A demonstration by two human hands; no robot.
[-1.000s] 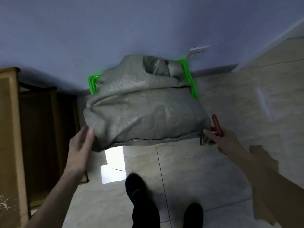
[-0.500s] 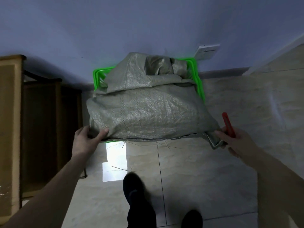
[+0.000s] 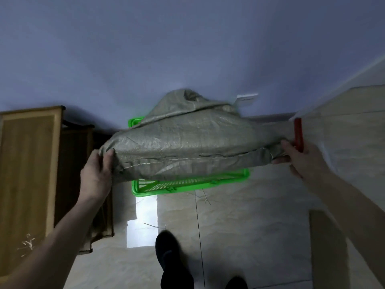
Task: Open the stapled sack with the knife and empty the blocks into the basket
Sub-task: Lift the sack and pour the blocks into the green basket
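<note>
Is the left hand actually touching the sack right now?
Touching. The head view shows the left hand gripping the near left corner of the sack, fingers curled over the fabric with no gap.

No readable text, label or number anywhere.

Grey sack [image 3: 187, 142] held over green basket [image 3: 187, 182] — left hand [image 3: 96, 172], right hand [image 3: 298, 157] gripping corners, red knife [image 3: 298, 132]
</note>
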